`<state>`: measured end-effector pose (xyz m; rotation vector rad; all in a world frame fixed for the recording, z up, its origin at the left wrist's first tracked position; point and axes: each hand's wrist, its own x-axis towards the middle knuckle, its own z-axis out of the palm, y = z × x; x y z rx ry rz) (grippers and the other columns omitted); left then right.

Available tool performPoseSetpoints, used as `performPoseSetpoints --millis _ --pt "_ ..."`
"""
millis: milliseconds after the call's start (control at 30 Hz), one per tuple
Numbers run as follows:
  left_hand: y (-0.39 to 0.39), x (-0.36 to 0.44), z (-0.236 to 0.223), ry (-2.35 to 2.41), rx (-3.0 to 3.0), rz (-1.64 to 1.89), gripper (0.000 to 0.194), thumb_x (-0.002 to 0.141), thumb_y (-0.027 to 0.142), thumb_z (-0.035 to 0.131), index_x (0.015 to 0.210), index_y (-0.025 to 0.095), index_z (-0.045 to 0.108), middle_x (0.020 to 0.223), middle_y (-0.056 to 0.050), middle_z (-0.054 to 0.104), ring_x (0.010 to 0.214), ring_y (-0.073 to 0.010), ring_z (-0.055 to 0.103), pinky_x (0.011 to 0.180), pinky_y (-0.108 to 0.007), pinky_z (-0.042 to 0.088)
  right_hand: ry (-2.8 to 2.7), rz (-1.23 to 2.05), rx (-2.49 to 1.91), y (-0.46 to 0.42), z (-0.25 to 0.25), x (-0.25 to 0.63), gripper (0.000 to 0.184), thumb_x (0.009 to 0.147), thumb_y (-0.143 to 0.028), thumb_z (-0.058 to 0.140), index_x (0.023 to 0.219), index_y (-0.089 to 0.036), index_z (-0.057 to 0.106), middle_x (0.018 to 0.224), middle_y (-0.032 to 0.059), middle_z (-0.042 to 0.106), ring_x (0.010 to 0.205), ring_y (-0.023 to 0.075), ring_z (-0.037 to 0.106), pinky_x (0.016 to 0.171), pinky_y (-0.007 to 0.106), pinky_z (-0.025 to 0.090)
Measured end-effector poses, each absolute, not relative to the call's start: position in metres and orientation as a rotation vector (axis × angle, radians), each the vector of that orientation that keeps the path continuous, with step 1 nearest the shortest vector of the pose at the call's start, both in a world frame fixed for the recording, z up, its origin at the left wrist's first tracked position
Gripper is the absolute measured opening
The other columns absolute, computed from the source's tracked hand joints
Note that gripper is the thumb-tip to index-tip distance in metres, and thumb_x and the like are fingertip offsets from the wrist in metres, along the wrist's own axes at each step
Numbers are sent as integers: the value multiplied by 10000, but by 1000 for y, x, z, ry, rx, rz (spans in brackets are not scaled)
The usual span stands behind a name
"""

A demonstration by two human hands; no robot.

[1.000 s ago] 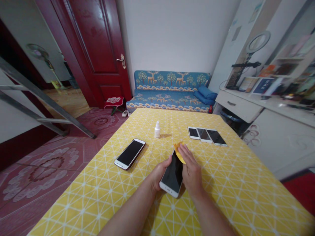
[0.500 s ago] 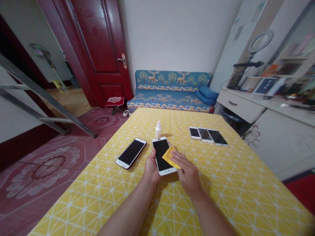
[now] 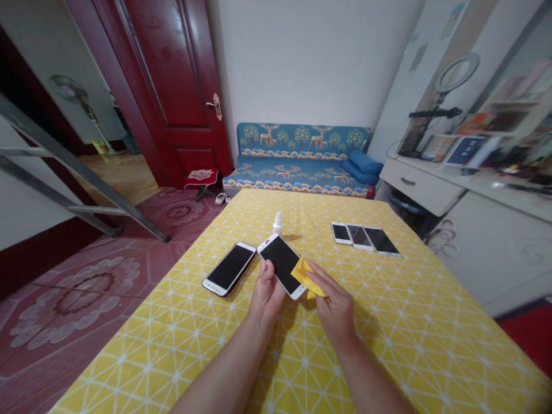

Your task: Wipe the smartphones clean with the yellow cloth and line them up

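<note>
One black-screened white phone (image 3: pixel 280 260) is pinched by the left grip (image 3: pixel 267 290), yellow cloth (image 3: pixel 305 276) by the right grip (image 3: pixel 335 302).

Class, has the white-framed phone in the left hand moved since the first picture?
Yes: the phone has moved forward, nearer the small white bottle.

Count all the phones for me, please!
5. The left hand holds one phone. Another phone lies left of it on the tablecloth. A small phone, a middle phone and a large phone lie together on the right. The cluttered dresser might hide more.
</note>
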<state>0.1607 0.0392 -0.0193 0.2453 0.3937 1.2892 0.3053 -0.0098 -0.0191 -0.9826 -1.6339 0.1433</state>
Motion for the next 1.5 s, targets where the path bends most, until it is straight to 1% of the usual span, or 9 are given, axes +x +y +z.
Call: performPoseSetpoints --millis 200,400,500,600,733,933,1067,1233,1500 --pt "42 160 -8 444 181 1523 519 866 111 572 1324 342 493 1240 3 654 1178 -185 586 1024 -342 450 -1482 229 -1078 -6 -24 305 439 778 -44 448 1072 -228 717 1151 63 704 1078 208 659 942 375 535" --pt "48 145 -6 430 84 1546 485 918 111 468 1370 288 456 1189 -24 682 1148 -180 606 977 -317 484 -1459 317 -1286 -7 -26 305 330 699 -79 467 875 -200 719 879 50 743 802 211 696 744 330 565" --pt "48 142 -6 424 116 1510 516 920 135 479 1410 279 406 1143 -21 703 1123 -180 622 972 -318 484 -1691 296 -1261 -11 -17 305 260 702 -101 498 797 -219 709 970 60 720 926 236 661 815 353 529" --pt "46 145 -7 424 171 1485 504 925 149 483 1400 302 418 1143 3 703 1095 -156 636 976 -297 476 -1762 331 -1178 -17 -6 301 207 813 -190 493 838 -221 696 1013 70 694 987 238 623 843 354 501" --pt "42 154 -6 434 263 1445 503 884 164 565 1356 308 472 1153 9 697 1084 -158 640 980 -295 472 -1504 590 -1248 -20 -3 294 245 905 -349 472 911 -194 661 652 4 619 582 154 583 552 259 471" --pt "32 167 -2 461 388 1349 355 859 155 594 1205 234 596 1097 -28 705 1076 -196 635 953 -323 479 -1056 999 -1181 -14 -10 295 505 771 -387 671 1216 -169 573 563 -58 559 407 86 458 395 194 360" --pt "29 170 -6 411 500 1255 474 843 204 637 1301 230 516 1201 -67 660 1067 -187 638 994 -351 453 -675 1023 -1105 -8 -11 311 475 676 -336 727 1107 -155 640 482 -75 514 386 69 424 387 173 309" --pt "28 169 -13 454 583 1172 519 840 286 650 1329 220 491 1356 -137 553 1167 -246 592 1053 -435 394 -356 742 -1119 1 -13 342 371 562 -294 727 896 -136 694 555 -28 602 384 63 436 385 194 333" --pt "28 167 -13 479 606 1144 500 856 297 629 1324 181 499 1336 -162 564 1115 -245 622 987 -395 449 -410 703 -1242 9 -22 367 405 564 -267 698 942 -123 709 476 -26 594 368 78 465 368 178 336"
